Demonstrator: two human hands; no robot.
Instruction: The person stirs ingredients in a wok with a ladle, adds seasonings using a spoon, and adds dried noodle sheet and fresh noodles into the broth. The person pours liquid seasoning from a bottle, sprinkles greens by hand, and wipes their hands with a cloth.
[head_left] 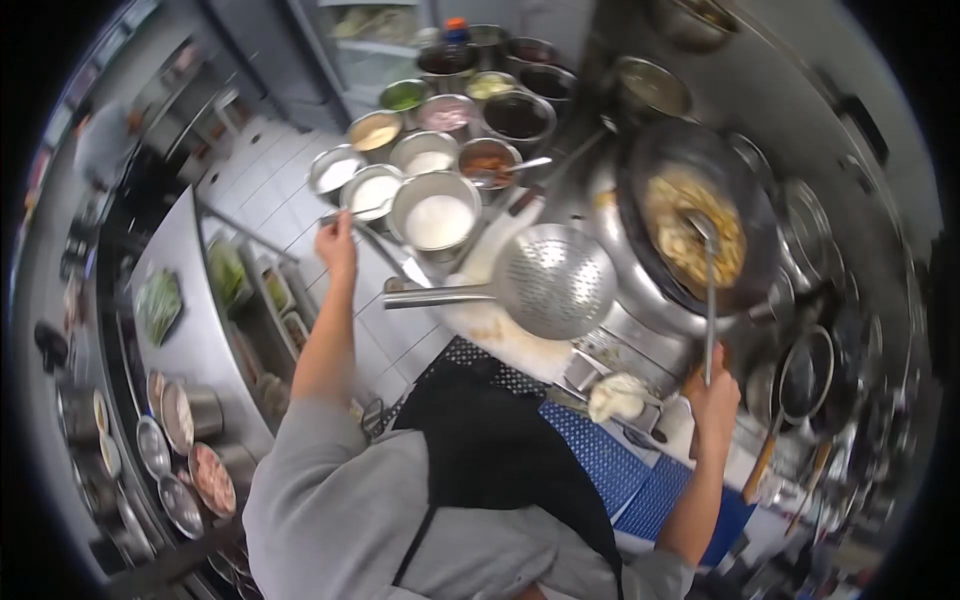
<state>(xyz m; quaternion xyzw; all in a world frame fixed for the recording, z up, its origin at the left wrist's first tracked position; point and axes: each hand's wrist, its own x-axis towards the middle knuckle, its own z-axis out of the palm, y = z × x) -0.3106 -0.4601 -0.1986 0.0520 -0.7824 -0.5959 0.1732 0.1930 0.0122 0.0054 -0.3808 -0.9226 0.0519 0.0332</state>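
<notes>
My right hand [714, 395] is wrapped round the long handle of a metal ladle [711, 290]. The ladle's bowl rests in the sliced, brownish food [675, 235] inside a dark wok [640, 215] on the stove. Out to the left, my left hand [338, 243] pinches the end of a small spoon [362, 213], which reaches into a metal pot of white powder [374, 190]. Between my hands lies a large perforated strainer [556, 282], its handle pointing left.
Several metal pots of seasonings, sauces and chopped ingredients cluster at the back, including a larger white-filled pot [436, 220]. A white cloth [618, 397] lies by the stove's front edge. A steel counter [172, 235] stands left; another person [105, 145] is far left.
</notes>
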